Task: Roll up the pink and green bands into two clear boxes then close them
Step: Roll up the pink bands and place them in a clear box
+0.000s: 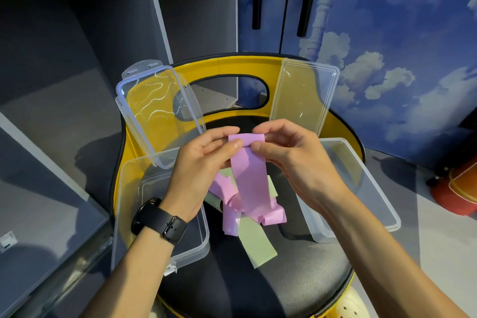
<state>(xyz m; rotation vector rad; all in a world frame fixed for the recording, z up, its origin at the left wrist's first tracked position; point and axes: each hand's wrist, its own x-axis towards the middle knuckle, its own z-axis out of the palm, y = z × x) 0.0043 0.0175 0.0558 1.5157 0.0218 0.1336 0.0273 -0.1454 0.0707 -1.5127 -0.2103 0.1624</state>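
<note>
1. I have both hands up over the middle of the chair seat [258, 279]. My left hand [204, 160] and right hand [291, 155] each pinch one end of a small starting roll at the top of the pink band [249, 178], thumb and fingers curled round it.

2. The rest of the pink band hangs down toward 6 o'clock into a loose, looped pile, lying over the green band [258, 242].

3. The 2 clear boxes stand open: the left box [160, 227] at 8 o'clock, the right box [361, 188] at 4 o'clock, with their lids [157, 108] upright at 11 and 1 o'clock.

4. Risk: the roll is only a turn or so thick, so if either thumb eases off it may spring loose.

5. Risk: uneven turning by my 2 hands would make the roll cone sideways and fit the box badly.

6. Risk: the loops below look tangled, though I cannot tell if they are knotted; pulling could twist the strip or drag the green band off the seat.

7. Risk: my left forearm lies over the left box, which overhangs the seat edge, and could nudge it off.
</note>
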